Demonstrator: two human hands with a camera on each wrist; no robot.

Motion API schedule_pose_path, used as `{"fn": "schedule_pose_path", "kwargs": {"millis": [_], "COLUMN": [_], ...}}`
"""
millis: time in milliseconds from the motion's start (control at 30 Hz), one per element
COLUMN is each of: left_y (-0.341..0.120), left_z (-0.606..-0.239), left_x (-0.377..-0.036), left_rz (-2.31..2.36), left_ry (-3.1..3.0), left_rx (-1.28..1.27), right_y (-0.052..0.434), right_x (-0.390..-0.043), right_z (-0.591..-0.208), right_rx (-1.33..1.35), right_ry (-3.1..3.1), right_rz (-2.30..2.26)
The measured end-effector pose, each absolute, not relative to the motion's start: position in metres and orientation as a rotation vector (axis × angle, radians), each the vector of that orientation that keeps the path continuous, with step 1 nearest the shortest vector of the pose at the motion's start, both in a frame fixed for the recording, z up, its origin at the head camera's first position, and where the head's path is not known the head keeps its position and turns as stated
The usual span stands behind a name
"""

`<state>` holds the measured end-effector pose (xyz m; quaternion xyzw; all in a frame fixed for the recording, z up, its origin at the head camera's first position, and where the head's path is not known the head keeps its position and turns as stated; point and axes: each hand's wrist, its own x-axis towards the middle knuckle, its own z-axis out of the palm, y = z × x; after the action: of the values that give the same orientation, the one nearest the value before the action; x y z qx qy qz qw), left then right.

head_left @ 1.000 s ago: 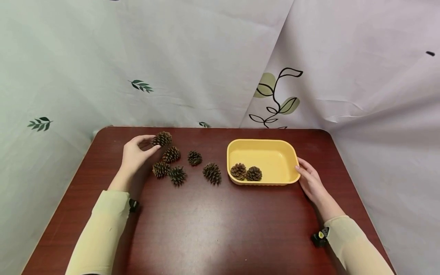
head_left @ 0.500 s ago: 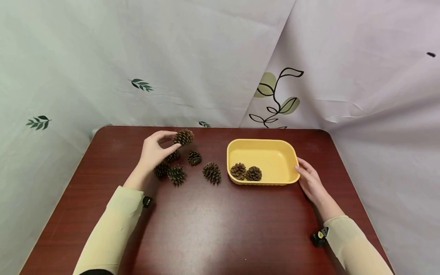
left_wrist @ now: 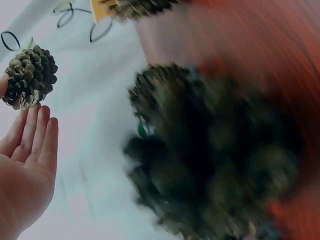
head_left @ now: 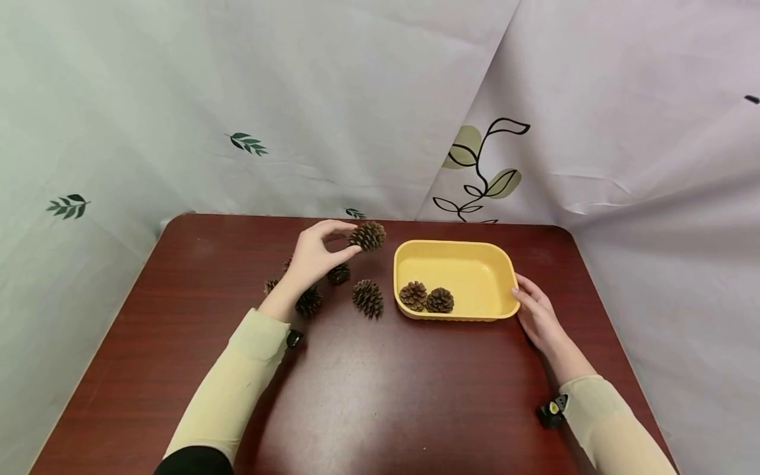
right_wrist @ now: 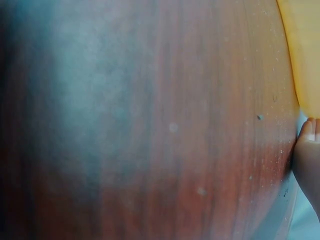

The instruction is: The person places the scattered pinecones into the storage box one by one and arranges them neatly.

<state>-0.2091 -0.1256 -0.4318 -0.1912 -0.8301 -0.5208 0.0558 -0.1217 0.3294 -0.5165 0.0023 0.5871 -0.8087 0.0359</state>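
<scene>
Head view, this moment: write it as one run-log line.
left hand: pinches pine cone, outside yellow tray; right hand: holds right end of yellow tray; inside yellow tray: two pine cones

Rough, woody pine cones (head_left: 368,299) mid-frame; smooth, glossy tray (head_left: 475,280), probably plastic; polished, wood-grained tabletop (head_left: 380,389) below; creased, matt cloth backdrop (head_left: 332,79) above.

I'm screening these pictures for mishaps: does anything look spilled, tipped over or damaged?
Nothing stands out: the yellow container sits upright with two pine cones inside, and the left hand holds another pine cone.
</scene>
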Motion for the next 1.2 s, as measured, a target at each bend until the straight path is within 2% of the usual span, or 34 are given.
{"fn": "schedule_pose_path", "kwargs": {"millis": [467, 1200], "left_y": [-0.058, 0.028], "left_z": [-0.424, -0.439], "left_x": [-0.215, -0.211], "left_rz": [-1.527, -1.219], "left_ry": [-2.528, -2.749], "left_rx": [-0.839, -1.231], "right_y": [0.330, 0.330], "right_x": [-0.122, -0.122], "right_z": [-0.518, -0.519], "right_rx": [-0.001, -0.011], "right_ry": [1.808, 1.788], "right_rz": [-2.482, -2.499]}}
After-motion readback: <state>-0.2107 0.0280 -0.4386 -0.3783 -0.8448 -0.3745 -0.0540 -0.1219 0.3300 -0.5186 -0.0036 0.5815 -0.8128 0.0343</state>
